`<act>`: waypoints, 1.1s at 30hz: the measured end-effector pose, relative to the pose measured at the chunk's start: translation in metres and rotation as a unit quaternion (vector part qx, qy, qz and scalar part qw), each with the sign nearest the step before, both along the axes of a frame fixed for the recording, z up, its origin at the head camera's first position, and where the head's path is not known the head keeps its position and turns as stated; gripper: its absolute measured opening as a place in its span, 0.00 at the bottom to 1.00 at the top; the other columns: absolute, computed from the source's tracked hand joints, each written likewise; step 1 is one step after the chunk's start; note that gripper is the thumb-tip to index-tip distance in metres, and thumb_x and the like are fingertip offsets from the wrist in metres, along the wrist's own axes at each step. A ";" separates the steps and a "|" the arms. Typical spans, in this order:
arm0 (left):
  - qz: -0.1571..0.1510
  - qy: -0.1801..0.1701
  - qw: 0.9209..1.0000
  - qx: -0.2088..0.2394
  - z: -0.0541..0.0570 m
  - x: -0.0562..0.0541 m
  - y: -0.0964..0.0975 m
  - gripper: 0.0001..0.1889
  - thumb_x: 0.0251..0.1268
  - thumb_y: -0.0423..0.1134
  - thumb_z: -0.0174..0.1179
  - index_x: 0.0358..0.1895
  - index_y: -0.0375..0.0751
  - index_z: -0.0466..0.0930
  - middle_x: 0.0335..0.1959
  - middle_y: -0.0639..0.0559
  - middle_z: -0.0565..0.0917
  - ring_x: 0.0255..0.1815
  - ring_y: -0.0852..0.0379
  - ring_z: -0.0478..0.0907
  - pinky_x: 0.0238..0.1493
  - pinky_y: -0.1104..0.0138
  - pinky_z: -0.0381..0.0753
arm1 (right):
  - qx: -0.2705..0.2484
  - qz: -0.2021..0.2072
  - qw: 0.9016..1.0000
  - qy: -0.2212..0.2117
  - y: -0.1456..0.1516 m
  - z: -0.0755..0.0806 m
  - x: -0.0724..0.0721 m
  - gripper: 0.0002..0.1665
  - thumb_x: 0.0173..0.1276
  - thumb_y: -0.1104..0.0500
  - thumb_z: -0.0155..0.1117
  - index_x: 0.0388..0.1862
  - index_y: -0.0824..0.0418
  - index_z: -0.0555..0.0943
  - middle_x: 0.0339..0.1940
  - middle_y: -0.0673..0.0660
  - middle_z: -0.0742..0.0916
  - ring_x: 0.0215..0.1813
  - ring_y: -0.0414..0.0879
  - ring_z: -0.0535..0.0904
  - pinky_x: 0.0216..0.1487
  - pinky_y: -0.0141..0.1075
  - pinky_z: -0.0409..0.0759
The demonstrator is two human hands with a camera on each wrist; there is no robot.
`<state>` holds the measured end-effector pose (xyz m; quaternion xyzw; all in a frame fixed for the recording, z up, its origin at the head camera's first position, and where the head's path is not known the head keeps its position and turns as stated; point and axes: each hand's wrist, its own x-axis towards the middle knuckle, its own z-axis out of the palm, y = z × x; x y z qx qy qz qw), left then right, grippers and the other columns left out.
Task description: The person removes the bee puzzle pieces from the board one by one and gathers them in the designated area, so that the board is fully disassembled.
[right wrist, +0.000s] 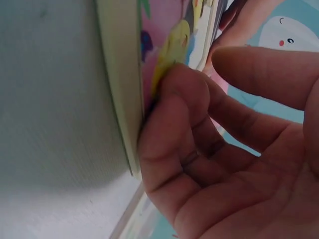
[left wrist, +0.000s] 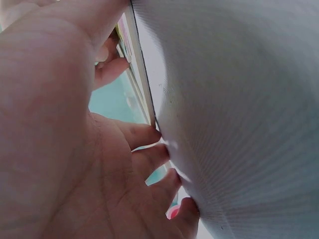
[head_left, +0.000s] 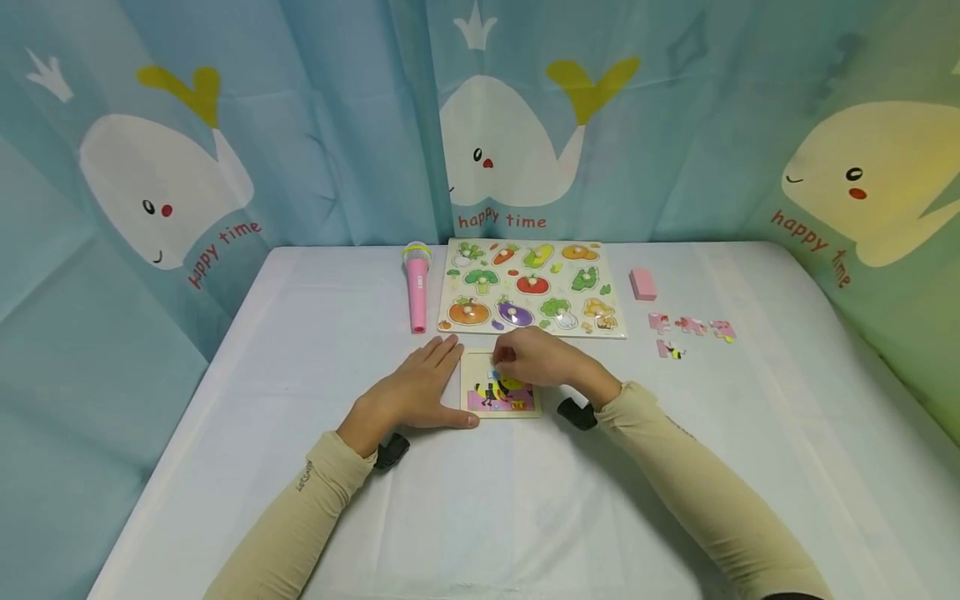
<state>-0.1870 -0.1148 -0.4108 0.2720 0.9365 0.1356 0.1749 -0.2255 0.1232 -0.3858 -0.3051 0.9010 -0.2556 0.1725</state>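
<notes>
The square, cream-framed bee jigsaw (head_left: 491, 395) lay between the left hand (head_left: 420, 387), fingers extended along its nine o'clock edge, and the right hand (head_left: 536, 357), fingers curled onto it at one. Beyond, at two, lay four pink jigsaw pieces (head_left: 691, 326).

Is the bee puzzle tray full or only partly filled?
Partly filled: in the head view, the puzzle tray shows bare board at its upper left, and four loose pieces lie apart to the right.
</notes>
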 end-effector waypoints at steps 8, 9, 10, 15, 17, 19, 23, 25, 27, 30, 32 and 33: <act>0.003 -0.005 1.000 -0.003 0.001 0.000 0.000 0.62 0.66 0.69 0.68 0.88 0.34 0.45 0.89 0.40 0.44 0.89 0.41 0.38 0.85 0.49 0.44 | -0.017 -0.012 1.000 -0.003 -0.001 0.000 0.004 0.03 0.75 0.66 0.67 0.44 0.65 0.86 0.33 0.53 0.85 0.34 0.45 0.76 0.41 0.40 0.79; 0.003 -0.005 1.000 -0.004 0.001 0.000 0.000 0.62 0.66 0.69 0.68 0.88 0.34 0.45 0.89 0.40 0.44 0.89 0.41 0.38 0.85 0.49 0.44 | -0.017 -0.012 1.000 -0.003 -0.001 0.000 0.003 0.04 0.74 0.66 0.67 0.44 0.65 0.86 0.33 0.53 0.84 0.34 0.45 0.76 0.41 0.40 0.79; 0.003 -0.005 1.000 -0.004 0.001 0.000 0.000 0.62 0.66 0.69 0.68 0.88 0.34 0.45 0.89 0.40 0.44 0.89 0.41 0.38 0.85 0.49 0.44 | -0.018 -0.011 1.000 -0.003 -0.001 -0.001 0.003 0.04 0.75 0.66 0.67 0.44 0.65 0.86 0.33 0.52 0.84 0.34 0.45 0.76 0.41 0.40 0.79; 0.003 -0.007 1.000 -0.002 0.000 0.000 0.001 0.62 0.67 0.70 0.66 0.87 0.33 0.45 0.89 0.39 0.44 0.89 0.40 0.38 0.85 0.49 0.43 | -0.019 -0.004 1.000 -0.003 -0.002 -0.001 0.002 0.03 0.74 0.66 0.67 0.43 0.66 0.85 0.32 0.52 0.84 0.33 0.44 0.76 0.40 0.39 0.78; 0.007 -0.004 1.000 -0.001 0.000 0.000 0.003 0.61 0.68 0.71 0.65 0.87 0.31 0.45 0.89 0.38 0.44 0.89 0.39 0.38 0.85 0.48 0.43 | -0.018 -0.001 1.000 -0.002 -0.003 -0.002 0.001 0.02 0.74 0.67 0.67 0.42 0.66 0.84 0.32 0.53 0.83 0.33 0.44 0.76 0.40 0.39 0.79; 0.014 0.000 1.000 0.002 -0.001 0.001 0.007 0.61 0.69 0.72 0.63 0.87 0.30 0.46 0.89 0.36 0.45 0.88 0.37 0.40 0.85 0.46 0.44 | -0.009 -0.001 1.000 0.000 -0.005 -0.001 0.002 0.02 0.73 0.67 0.68 0.41 0.66 0.83 0.32 0.53 0.84 0.34 0.45 0.76 0.40 0.40 0.79; 0.030 0.011 0.999 -0.001 0.000 0.004 0.013 0.60 0.71 0.72 0.61 0.86 0.28 0.48 0.88 0.35 0.46 0.88 0.36 0.41 0.84 0.42 0.45 | 0.020 -0.003 1.000 0.015 -0.011 0.000 0.000 0.02 0.72 0.68 0.67 0.40 0.67 0.82 0.33 0.54 0.84 0.35 0.46 0.77 0.42 0.40 0.80; 0.039 0.015 0.999 -0.005 0.001 0.005 0.016 0.58 0.73 0.71 0.59 0.86 0.28 0.48 0.88 0.35 0.46 0.88 0.36 0.41 0.84 0.41 0.45 | 0.036 -0.004 0.999 0.018 -0.014 0.001 -0.001 0.02 0.71 0.68 0.67 0.39 0.67 0.82 0.33 0.55 0.84 0.35 0.47 0.77 0.41 0.40 0.80; 0.043 0.023 0.999 -0.009 0.001 0.006 0.017 0.56 0.75 0.69 0.58 0.86 0.28 0.49 0.88 0.35 0.47 0.88 0.35 0.42 0.83 0.41 0.46 | 0.047 -0.004 0.999 0.020 -0.016 0.000 -0.003 0.02 0.71 0.68 0.66 0.39 0.66 0.81 0.33 0.55 0.84 0.35 0.47 0.77 0.41 0.39 0.79; 0.050 0.029 0.998 -0.016 0.001 0.006 0.019 0.54 0.76 0.68 0.58 0.85 0.28 0.50 0.88 0.36 0.48 0.88 0.36 0.44 0.83 0.40 0.47 | 0.059 -0.007 0.998 0.015 -0.018 0.001 -0.003 0.02 0.72 0.67 0.66 0.40 0.66 0.81 0.33 0.55 0.84 0.36 0.47 0.77 0.41 0.39 0.80; 0.053 0.030 0.998 -0.021 0.001 0.006 0.020 0.54 0.75 0.68 0.59 0.85 0.28 0.50 0.88 0.36 0.49 0.87 0.36 0.44 0.83 0.39 0.47 | 0.066 -0.010 0.998 0.010 -0.018 0.001 -0.003 0.03 0.73 0.67 0.66 0.40 0.66 0.81 0.34 0.55 0.84 0.36 0.47 0.78 0.42 0.39 0.80; 0.055 0.030 0.998 -0.024 0.002 0.006 0.021 0.55 0.75 0.68 0.59 0.85 0.29 0.51 0.88 0.36 0.49 0.87 0.36 0.44 0.83 0.39 0.48 | 0.068 -0.012 0.998 0.009 -0.019 0.002 -0.003 0.03 0.73 0.66 0.66 0.41 0.66 0.81 0.35 0.55 0.84 0.37 0.47 0.78 0.42 0.40 0.80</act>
